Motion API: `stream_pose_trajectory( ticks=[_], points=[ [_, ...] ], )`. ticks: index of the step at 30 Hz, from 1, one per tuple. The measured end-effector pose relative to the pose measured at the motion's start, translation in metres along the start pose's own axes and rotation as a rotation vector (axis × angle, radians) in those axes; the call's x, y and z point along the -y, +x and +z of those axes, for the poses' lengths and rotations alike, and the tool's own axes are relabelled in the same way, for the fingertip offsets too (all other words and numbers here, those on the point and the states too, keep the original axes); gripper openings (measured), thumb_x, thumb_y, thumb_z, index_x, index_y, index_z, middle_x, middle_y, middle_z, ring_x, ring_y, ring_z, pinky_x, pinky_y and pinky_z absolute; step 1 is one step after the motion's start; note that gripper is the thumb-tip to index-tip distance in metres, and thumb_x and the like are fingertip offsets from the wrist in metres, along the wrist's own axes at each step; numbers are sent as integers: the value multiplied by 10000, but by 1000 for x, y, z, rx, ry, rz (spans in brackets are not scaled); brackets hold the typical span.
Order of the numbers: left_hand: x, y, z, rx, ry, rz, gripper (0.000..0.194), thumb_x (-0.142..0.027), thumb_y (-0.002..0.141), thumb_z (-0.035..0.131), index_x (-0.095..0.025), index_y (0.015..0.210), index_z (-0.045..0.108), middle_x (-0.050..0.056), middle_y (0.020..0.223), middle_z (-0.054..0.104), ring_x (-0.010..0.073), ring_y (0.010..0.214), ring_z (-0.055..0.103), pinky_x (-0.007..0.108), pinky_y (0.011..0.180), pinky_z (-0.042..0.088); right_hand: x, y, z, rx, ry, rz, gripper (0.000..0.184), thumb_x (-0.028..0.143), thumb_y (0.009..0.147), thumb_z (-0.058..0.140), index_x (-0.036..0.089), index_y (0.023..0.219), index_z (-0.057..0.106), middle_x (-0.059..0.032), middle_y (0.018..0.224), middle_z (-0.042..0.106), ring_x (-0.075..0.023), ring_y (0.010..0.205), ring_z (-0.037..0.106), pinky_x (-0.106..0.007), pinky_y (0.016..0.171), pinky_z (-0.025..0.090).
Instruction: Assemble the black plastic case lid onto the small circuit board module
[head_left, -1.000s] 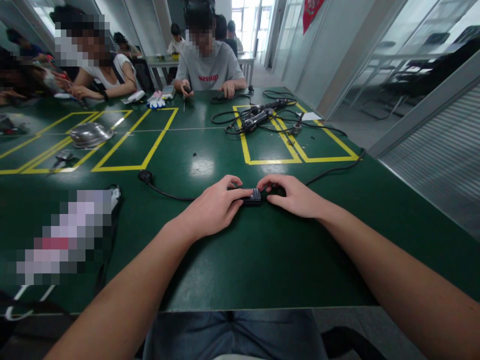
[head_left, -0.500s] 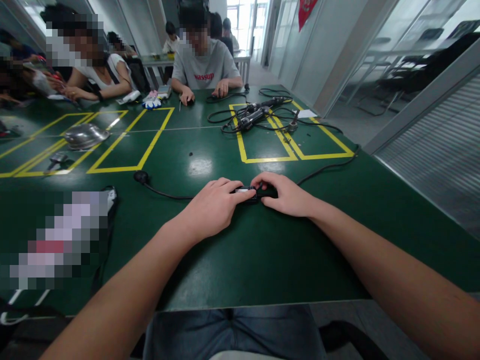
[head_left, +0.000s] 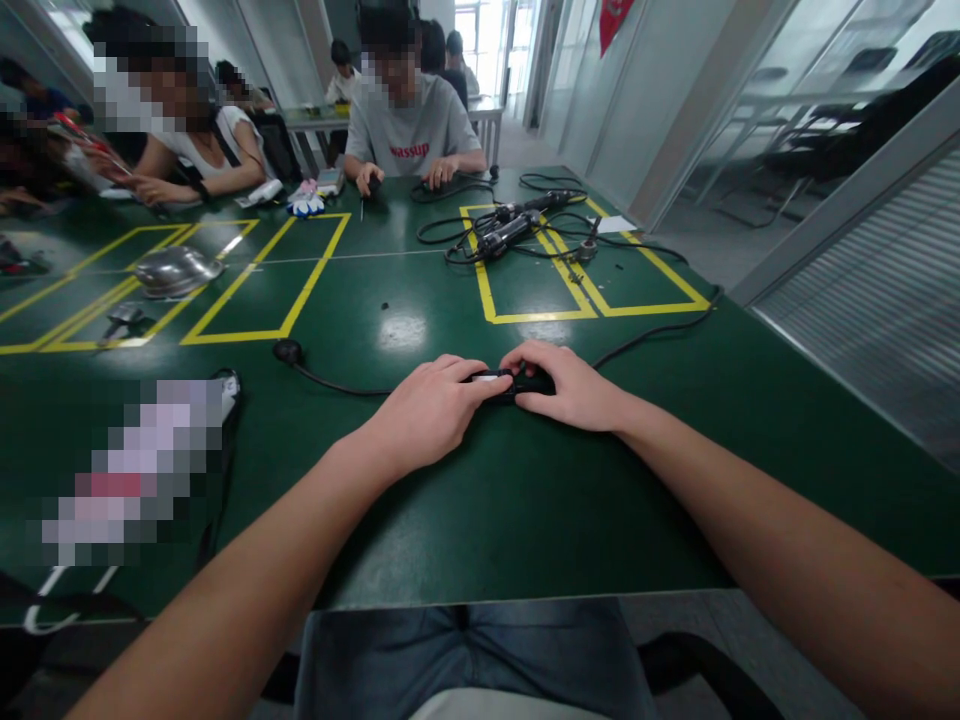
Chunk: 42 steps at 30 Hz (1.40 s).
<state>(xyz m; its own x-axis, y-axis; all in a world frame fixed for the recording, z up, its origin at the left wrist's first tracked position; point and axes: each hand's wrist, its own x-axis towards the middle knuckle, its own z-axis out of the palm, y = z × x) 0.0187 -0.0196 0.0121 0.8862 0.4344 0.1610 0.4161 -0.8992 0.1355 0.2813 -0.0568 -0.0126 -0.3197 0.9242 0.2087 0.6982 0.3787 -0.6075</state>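
A small black corded device with a pale label lies on the green table between my hands. My left hand is closed over its left part, the thumb along the near side. Around its right end curl the fingers and thumb of my right hand. A black cable runs out left from under my left hand to a dark rounded plug-like end. On the other side, a second black cable leads away past my right hand. The device's exact kind is hidden by my fingers.
Black and metal cylindrical tools with tangled cables lie on yellow-taped areas ahead. To the left are a metal bowl, a metal part and a blurred pale item. A co-worker sits opposite, another person further left.
My hands keep their hold on the device, with only a slight shift of my right thumb. Across the table, a co-worker's hand has tilted a dark-handled tool upright. The view has moved slightly.
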Motion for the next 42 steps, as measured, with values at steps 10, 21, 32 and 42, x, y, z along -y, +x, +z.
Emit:
stream_pose_trajectory(
  ticks=[10, 21, 32, 42],
  points=[
    [5, 3, 3, -16, -74, 4, 485, -188, 1172, 497, -246, 1596, 725, 163, 1477, 784, 315, 1218, 753, 526, 1090, 628, -2, -1, 5, -24, -30, -16, 353, 451, 958, 838, 250, 1248, 837, -99, 1166, 789, -312, 1051, 762, -496, 989, 581],
    [6, 1, 11, -75, -142, -9, 451, -200, 1160, 500, -205, 1526, 765, 157, 1483, 785, 324, 1204, 726, 546, 1093, 620, 1, 0, 4, -36, 5, -50, 376, 443, 954, 887, 225, 1261, 890, -105, 1129, 802, -293, 1012, 775, -461, 961, 621],
    [7, 1, 17, -299, -487, -302, 277, -289, 1133, 549, -234, 1395, 618, 107, 1300, 822, 296, 1124, 797, 488, 1030, 625, 0, -1, 5, -77, 80, 39, 416, 449, 878, 908, 233, 1181, 722, -48, 1009, 758, -245, 890, 690, -401, 834, 591],
    [24, 1, 16, -272, -286, -497, 114, -130, 1034, 662, -229, 1079, 697, 126, 1308, 808, 342, 1312, 709, 558, 1178, 557, 9, -2, -2, -24, 55, 10, 97, 310, 958, 767, 247, 932, 697, -43, 925, 761, -227, 848, 674, -372, 806, 570]
  ],
)
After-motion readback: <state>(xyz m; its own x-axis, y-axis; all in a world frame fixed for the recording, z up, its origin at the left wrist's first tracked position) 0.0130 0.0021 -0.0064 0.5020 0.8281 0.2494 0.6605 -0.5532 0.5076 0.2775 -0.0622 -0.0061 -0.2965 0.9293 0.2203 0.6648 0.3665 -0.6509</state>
